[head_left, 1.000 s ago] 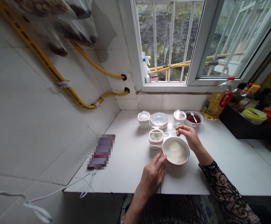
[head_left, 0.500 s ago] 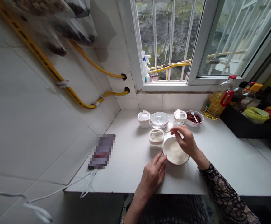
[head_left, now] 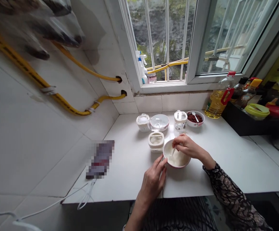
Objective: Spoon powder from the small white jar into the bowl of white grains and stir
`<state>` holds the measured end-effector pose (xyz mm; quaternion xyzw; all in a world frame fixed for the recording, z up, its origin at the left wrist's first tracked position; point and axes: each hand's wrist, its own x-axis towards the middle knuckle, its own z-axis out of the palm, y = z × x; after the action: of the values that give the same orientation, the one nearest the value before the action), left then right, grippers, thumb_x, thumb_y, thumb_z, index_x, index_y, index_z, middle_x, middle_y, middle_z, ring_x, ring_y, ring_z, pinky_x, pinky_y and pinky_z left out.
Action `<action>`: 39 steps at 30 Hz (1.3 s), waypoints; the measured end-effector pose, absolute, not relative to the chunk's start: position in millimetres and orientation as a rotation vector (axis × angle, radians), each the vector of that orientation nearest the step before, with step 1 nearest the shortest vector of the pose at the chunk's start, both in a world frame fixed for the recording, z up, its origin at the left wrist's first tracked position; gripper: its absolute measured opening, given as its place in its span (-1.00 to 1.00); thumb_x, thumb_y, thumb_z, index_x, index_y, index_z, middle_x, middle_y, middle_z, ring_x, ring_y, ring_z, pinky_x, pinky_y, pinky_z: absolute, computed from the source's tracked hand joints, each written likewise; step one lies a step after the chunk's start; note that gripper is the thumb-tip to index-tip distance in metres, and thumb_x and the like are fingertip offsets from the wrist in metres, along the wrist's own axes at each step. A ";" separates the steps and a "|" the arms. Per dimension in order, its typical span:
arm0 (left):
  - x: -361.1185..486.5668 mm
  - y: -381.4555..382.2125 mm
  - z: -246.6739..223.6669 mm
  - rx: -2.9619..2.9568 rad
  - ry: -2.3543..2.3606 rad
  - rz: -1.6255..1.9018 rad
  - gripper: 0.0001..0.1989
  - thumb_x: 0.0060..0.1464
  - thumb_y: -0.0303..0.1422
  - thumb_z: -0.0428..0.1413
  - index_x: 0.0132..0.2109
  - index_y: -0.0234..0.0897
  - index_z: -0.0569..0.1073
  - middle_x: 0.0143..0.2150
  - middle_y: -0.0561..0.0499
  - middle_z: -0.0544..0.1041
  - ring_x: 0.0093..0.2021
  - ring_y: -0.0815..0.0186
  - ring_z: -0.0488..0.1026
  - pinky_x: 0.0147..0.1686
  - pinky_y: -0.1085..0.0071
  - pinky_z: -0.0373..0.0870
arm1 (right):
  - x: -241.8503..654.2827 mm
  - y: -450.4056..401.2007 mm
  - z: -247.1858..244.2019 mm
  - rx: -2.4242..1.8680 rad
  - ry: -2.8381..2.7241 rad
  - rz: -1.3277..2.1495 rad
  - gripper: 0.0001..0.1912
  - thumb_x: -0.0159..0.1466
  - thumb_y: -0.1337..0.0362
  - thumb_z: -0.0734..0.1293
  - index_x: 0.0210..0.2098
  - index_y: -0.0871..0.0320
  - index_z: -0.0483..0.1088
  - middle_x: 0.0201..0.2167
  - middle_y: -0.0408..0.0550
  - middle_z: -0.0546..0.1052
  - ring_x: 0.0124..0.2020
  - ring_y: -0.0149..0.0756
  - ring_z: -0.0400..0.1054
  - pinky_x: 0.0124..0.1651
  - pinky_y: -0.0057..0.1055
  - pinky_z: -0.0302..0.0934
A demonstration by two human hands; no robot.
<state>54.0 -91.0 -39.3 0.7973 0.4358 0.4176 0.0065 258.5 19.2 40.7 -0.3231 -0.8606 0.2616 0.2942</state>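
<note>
Daylight from the barred window (head_left: 163,41) brightens the white surface (head_left: 129,173), leaving the left wall (head_left: 14,128) dim; wide-angle distortion stretches the edges.

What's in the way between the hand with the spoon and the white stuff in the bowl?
Nothing that I can see: the right hand holds the spoon inside the open bowl, its end at the white stuff.
</note>
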 end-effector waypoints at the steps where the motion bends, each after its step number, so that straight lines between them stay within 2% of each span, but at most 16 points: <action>1: 53.9 -91.0 -39.3 2.497 1.363 1.306 -0.61 0.28 -0.56 -0.03 0.21 -0.28 0.33 0.15 -0.29 0.51 0.12 0.13 0.55 -0.02 0.31 0.58 | 259.3 19.3 41.8 -0.880 -2.251 0.765 -0.77 0.14 0.51 0.20 -0.47 0.13 0.43 -0.62 -0.19 0.47 -0.49 -0.35 0.33 -0.17 -0.36 0.21; 3: 53.5 -90.9 -39.2 2.497 1.362 1.310 -0.60 0.27 -0.56 -0.03 0.21 -0.26 0.33 0.15 -0.27 0.52 0.13 0.14 0.54 -0.02 0.31 0.58 | 262.6 20.6 44.2 -0.919 -2.163 0.886 -0.78 0.13 0.48 0.19 -0.48 0.14 0.43 -0.64 -0.20 0.43 -0.54 -0.36 0.30 -0.30 -0.41 0.19; 5: 53.0 -90.8 -39.2 2.495 1.360 1.312 -0.59 0.27 -0.55 -0.03 0.22 -0.25 0.33 0.16 -0.25 0.52 0.14 0.14 0.54 -0.01 0.31 0.58 | 265.5 22.2 45.9 -0.941 -2.109 0.925 -0.79 0.13 0.46 0.19 -0.48 0.14 0.44 -0.64 -0.19 0.43 -0.53 -0.35 0.31 -0.34 -0.43 0.18; 12: 52.7 -90.9 -40.0 2.498 1.367 1.303 -0.60 0.28 -0.55 -0.04 0.22 -0.24 0.32 0.16 -0.26 0.51 0.13 0.14 0.54 -0.02 0.31 0.58 | 257.9 20.0 42.3 -0.871 -2.284 0.725 -0.77 0.08 0.52 0.21 -0.51 0.13 0.44 -0.63 -0.20 0.48 -0.47 -0.34 0.33 0.01 -0.27 0.18; 14: 52.8 -90.8 -40.3 2.500 1.366 1.305 -0.60 0.28 -0.55 -0.04 0.23 -0.25 0.31 0.16 -0.27 0.51 0.13 0.14 0.54 -0.01 0.30 0.58 | 257.1 19.2 42.3 -0.885 -2.252 0.794 -0.77 0.09 0.51 0.21 -0.52 0.13 0.44 -0.65 -0.20 0.47 -0.48 -0.34 0.32 -0.04 -0.30 0.21; 16: 52.9 -90.8 -40.4 2.498 1.363 1.303 -0.60 0.28 -0.55 -0.04 0.23 -0.25 0.31 0.16 -0.27 0.51 0.13 0.14 0.54 -0.02 0.31 0.58 | 258.9 19.7 43.5 -0.939 -2.145 0.878 -0.78 0.09 0.48 0.20 -0.53 0.13 0.43 -0.67 -0.20 0.44 -0.51 -0.34 0.30 -0.19 -0.37 0.23; 18: 52.9 -90.8 -40.4 2.495 1.363 1.295 -0.59 0.29 -0.55 -0.04 0.23 -0.24 0.31 0.17 -0.26 0.50 0.14 0.15 0.53 -0.01 0.30 0.58 | 261.8 21.3 44.9 -0.996 -2.015 0.963 -0.80 0.09 0.44 0.20 -0.53 0.14 0.44 -0.67 -0.20 0.42 -0.53 -0.35 0.28 -0.33 -0.42 0.19; 20: 52.9 -91.0 -40.4 2.494 1.365 1.293 -0.59 0.28 -0.55 -0.03 0.23 -0.23 0.31 0.17 -0.25 0.51 0.16 0.15 0.52 0.00 0.30 0.58 | 264.2 23.4 45.6 -1.030 -1.892 1.049 -0.82 0.07 0.39 0.21 -0.53 0.15 0.45 -0.66 -0.20 0.41 -0.55 -0.36 0.26 -0.38 -0.43 0.15; 29: 52.9 -90.8 -40.2 2.501 1.363 1.310 -0.60 0.27 -0.56 -0.04 0.21 -0.24 0.32 0.15 -0.26 0.52 0.14 0.15 0.53 -0.02 0.31 0.58 | 266.2 37.1 37.8 -1.082 -1.489 1.294 -0.87 -0.09 0.31 0.26 -0.64 0.16 0.46 -0.72 -0.18 0.39 -0.62 -0.39 0.21 -0.47 -0.42 0.13; 39: 54.4 -90.4 -39.4 2.485 1.360 1.315 -0.60 0.27 -0.56 -0.03 0.21 -0.25 0.33 0.17 -0.25 0.51 0.14 0.16 0.54 -0.01 0.32 0.58 | 267.8 37.2 38.6 -1.083 -1.381 1.331 -0.88 -0.07 0.28 0.29 -0.57 0.17 0.46 -0.69 -0.18 0.39 -0.59 -0.37 0.25 -0.37 -0.36 0.19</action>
<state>54.4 -90.4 -39.4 0.7957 0.4354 0.4210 0.0094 267.8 37.2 38.6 -0.4384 -0.5592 0.5387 0.4526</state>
